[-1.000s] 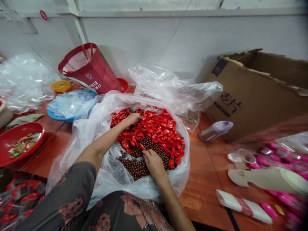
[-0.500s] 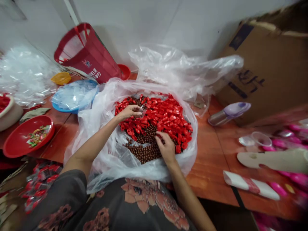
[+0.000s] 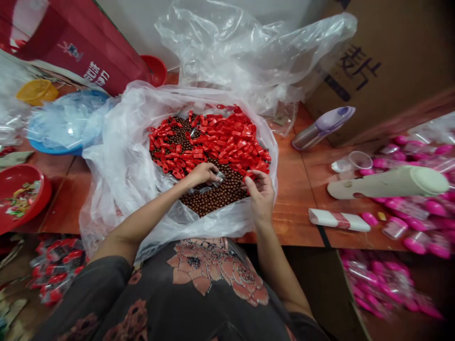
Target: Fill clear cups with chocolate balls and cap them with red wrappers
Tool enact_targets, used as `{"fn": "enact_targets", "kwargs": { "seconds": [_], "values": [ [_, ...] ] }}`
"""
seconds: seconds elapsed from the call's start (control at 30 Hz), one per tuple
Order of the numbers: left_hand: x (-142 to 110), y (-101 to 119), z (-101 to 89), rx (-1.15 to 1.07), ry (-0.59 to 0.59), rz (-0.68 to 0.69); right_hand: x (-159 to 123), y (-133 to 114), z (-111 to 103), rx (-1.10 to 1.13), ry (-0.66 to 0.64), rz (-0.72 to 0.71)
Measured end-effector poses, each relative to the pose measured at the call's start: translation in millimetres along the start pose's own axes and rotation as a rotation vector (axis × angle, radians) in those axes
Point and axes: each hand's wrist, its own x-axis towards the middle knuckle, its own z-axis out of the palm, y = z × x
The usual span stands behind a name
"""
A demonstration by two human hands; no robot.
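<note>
Two bare hands work over a heap inside a clear plastic bag (image 3: 113, 175) at the table's (image 3: 295, 203) near edge. Hundreds of glossy red plastic tags (image 3: 220, 137) lie over smooth round brown beads (image 3: 216, 196), too many to count. The left hand (image 3: 202, 174) is closed in a pinch on one small shiny scrap (image 3: 219, 177). The right hand (image 3: 259, 194) is half open, its fingertips (image 3: 247, 179) at the red tags; whether it grips one, I can't tell. Beyond the bag stand one corrugated cardboard box (image 3: 387, 61) and one purple-capped bottle (image 3: 316, 135).
</note>
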Motion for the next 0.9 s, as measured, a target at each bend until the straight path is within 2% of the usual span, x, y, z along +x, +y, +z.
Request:
{"fn": "enact_targets", "kwargs": {
  "seconds": [0.23, 0.43, 0.6, 0.73, 0.9],
  "values": [
    [17.7, -9.2, 19.6, -0.142, 0.062, 0.154, -4.4, 3.0, -2.6, 0.114, 0.031, 0.058],
    [17.7, -18.6, 23.8, -0.280, 0.090, 0.222, -7.2, 6.1, -2.0, 0.156, 0.061, 0.078],
    [-0.3, -14.1, 17.8, -0.328, 0.031, 0.242, -9.7, 2.1, 1.9, 0.147, 0.028, 0.065],
    [-26.9, -6.6, 10.4, -0.412, -0.025, 0.261, -10.7, -0.3, 6.2, 0.149, 0.002, 0.047],
    [-59.3, -2.4, 3.8, -0.580, -0.094, 0.208, -10.7, 1.3, 10.9, 0.162, -0.067, 0.059]
  ]
}}
